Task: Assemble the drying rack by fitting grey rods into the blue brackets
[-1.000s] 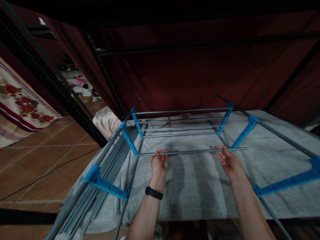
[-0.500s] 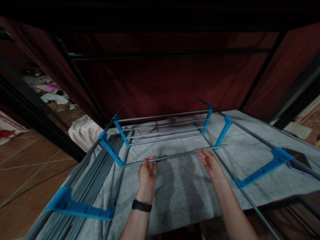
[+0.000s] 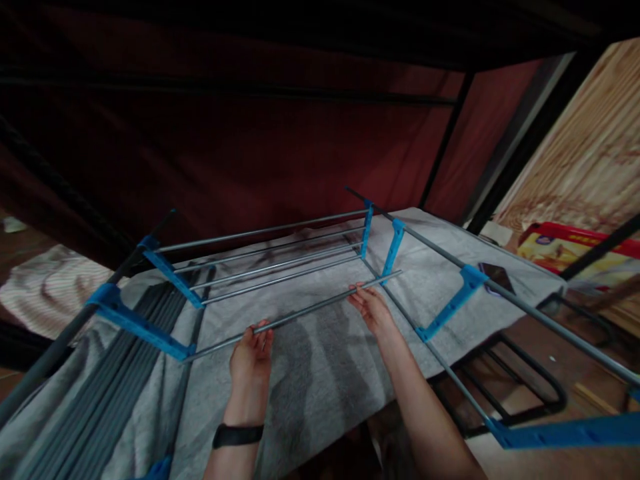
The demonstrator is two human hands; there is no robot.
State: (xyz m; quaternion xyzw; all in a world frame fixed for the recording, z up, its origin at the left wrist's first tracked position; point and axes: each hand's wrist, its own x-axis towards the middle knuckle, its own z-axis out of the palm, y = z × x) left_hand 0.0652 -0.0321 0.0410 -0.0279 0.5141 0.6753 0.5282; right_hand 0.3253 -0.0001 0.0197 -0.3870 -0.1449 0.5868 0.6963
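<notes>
A thin grey metal rod (image 3: 305, 309) runs crosswise in front of me, held in both hands. My left hand (image 3: 251, 350) is closed round it left of its middle, with a black band on the wrist. Nearer its right end, my right hand (image 3: 369, 303) grips it with fingers and thumb. The rod's left end lies at the lower tip of a blue plastic bracket (image 3: 145, 327). Its right end passes by the foot of another blue bracket (image 3: 393, 247) and sticks out beyond it. Behind, several rods (image 3: 280, 263) span the farthest pair of brackets.
A grey blanket (image 3: 320, 380) lies under the frame. Loose grey tubes (image 3: 107, 373) are bundled at left, beside a striped cloth (image 3: 55, 287). A phone (image 3: 497, 279) lies at right. Black metal bars (image 3: 525, 373) and a red-yellow box (image 3: 580, 257) are farther right; a dark red curtain (image 3: 280, 160) hangs behind.
My view has turned to the right, so the frame and hands appear farther left and the box has come into sight. Both hands still hold the rod.
</notes>
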